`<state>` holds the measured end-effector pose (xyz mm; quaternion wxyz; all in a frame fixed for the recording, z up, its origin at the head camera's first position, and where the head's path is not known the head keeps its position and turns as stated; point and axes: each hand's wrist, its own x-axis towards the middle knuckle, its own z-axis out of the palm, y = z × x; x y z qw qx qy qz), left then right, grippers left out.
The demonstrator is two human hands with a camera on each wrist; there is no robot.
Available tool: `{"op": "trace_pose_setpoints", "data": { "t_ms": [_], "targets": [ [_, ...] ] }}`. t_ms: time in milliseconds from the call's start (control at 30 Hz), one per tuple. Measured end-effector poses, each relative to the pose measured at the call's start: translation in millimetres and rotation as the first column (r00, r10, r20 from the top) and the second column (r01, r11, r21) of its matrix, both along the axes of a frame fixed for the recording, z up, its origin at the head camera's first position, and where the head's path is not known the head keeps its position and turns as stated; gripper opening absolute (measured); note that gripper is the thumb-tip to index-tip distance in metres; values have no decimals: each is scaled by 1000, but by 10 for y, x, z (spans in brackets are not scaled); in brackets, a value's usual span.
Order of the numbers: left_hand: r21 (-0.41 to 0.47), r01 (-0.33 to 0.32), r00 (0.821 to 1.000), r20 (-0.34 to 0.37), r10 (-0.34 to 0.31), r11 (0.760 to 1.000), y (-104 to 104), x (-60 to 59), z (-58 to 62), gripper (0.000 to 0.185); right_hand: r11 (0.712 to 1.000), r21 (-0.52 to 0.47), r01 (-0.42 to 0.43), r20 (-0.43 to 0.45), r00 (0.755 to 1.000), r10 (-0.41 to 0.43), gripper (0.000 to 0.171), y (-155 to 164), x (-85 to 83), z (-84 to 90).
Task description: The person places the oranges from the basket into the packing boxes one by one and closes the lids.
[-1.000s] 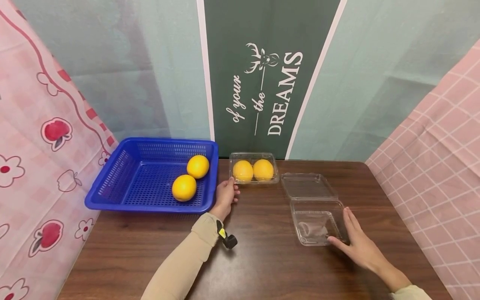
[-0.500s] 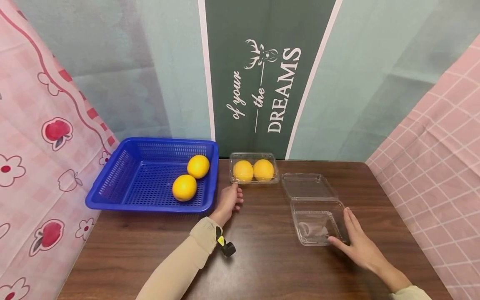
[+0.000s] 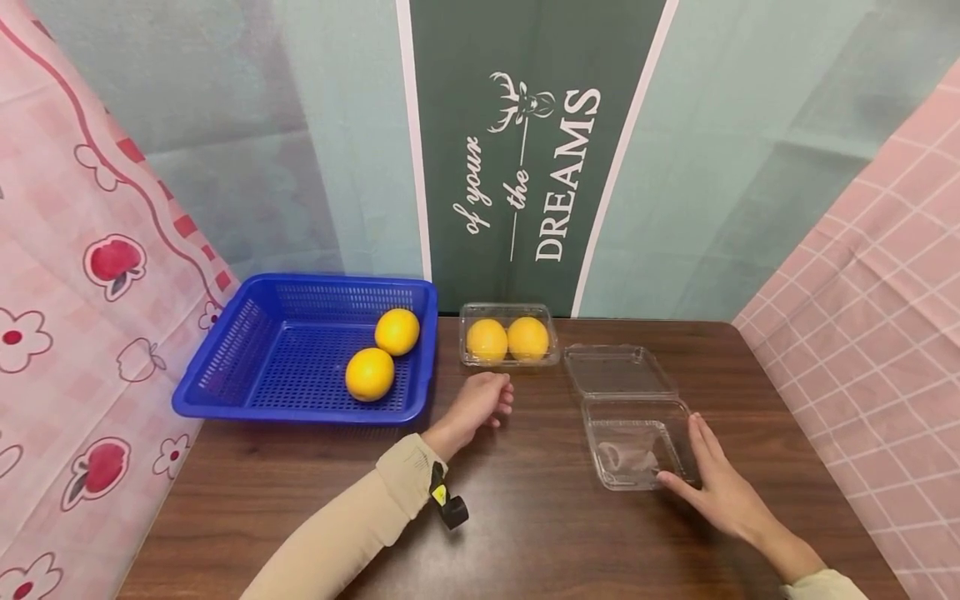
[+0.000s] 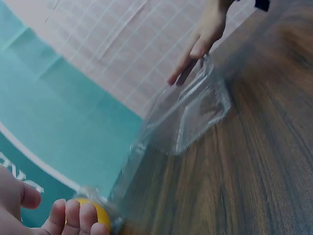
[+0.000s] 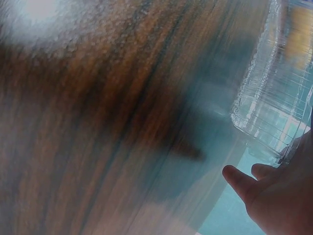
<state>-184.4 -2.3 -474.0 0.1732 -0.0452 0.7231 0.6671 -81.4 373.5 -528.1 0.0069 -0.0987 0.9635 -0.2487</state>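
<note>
My left hand (image 3: 480, 404) is above the table with its fingers loosely curled, holding nothing. Just beyond it stands a closed clear plastic clamshell box (image 3: 510, 312) with two oranges (image 3: 487, 340) inside. At the right, my right hand (image 3: 723, 492) rests against the right side of a second clear clamshell box (image 3: 630, 483), fingers straight and thumb by its front corner. That box lies with its lid (image 3: 618, 371) laid back and no fruit inside. The left wrist view shows the same right hand (image 4: 203, 41) touching the box rim.
A blue plastic basket (image 3: 300, 412) stands at the left, with two oranges (image 3: 369, 374) in its right part. The brown wooden table (image 3: 525, 533) ends at a printed cloth backdrop (image 3: 735, 208). Pink cloths (image 3: 862, 333) hang on both sides.
My left hand has drawn away from the filled clamshell box, toward me and to the right. My right hand and the second box have stayed in place.
</note>
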Motion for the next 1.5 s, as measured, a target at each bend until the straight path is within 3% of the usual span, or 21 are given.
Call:
{"op": "trace_pose_setpoints", "data": {
  "t_ms": [167, 333, 433, 667, 800, 1067, 1267, 1367, 1500],
  "targets": [
    [-38, 92, 994, -59, -94, 995, 27, 72, 172, 26, 1000, 0, 4, -5, 1000, -4, 107, -1, 0, 13],
    [-59, 217, 971, -90, -222, 974, 33, 101, 310, 20, 1000, -2, 7, -7, 1000, -8, 106, -4, -4, 24],
    [-77, 286, 948, -124, -294, 955, 17, 105, 409, 19, 1000, 0, 9, -10, 1000, -9, 107, -4, -4, 25],
    [-186, 401, 870, -230, -436, 897, -109, 32, 669, 18, 1000, 1, 11, -12, 1000, -11, 107, 0, -8, 25],
    [-218, 430, 838, -266, -477, 876, -178, -37, 782, 15, 1000, 1, 10, -13, 1000, -10, 107, 1, -3, 27],
    [-248, 453, 795, -322, -514, 856, -327, -220, 949, 12, 1000, 5, 11, -8, 1000, -11, 107, -8, 3, 37],
    [-278, 496, 737, -366, -568, 823, -520, -406, 1085, 15, 1000, 15, 10, -6, 1000, -10, 107, -10, 3, 35],
    [-300, 491, 717, -394, -575, 818, -633, -501, 1155, 16, 1000, 13, 9, -6, 1000, -9, 107, -12, 1, 36],
    [-306, 462, 729, -404, -552, 833, -793, -616, 1227, 17, 1000, 8, 9, -9, 1000, -9, 107, -15, -3, 38]
  ]
}}
